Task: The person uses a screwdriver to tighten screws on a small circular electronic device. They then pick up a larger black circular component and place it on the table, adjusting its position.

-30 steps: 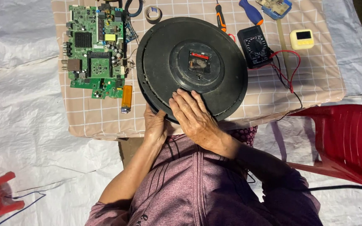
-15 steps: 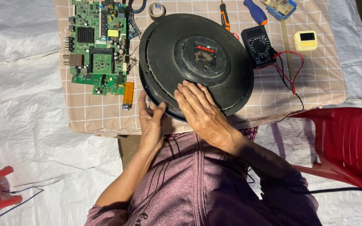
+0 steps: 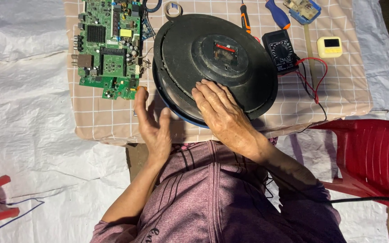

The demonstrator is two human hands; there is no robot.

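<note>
Since the earlier frame, the left hand (image 3: 153,120) had come off the disc's near rim and hung open, palm up and fingers spread, holding nothing, just off the seven o'clock edge of the round black appliance base (image 3: 214,67). The right hand (image 3: 219,110) lay flat with fingers extended on the six o'clock part of that base, pressing rather than gripping. The base sat tilted at the middle of the checked-cloth worktop (image 3: 113,117), its blue lower rim showing. A green circuit board (image 3: 109,45) lay at nine o'clock, a black multimeter (image 3: 282,50) at three. It looked like a repositioning step; the next move seemed to call for a fresh two-handed hold on the rim.
</note>
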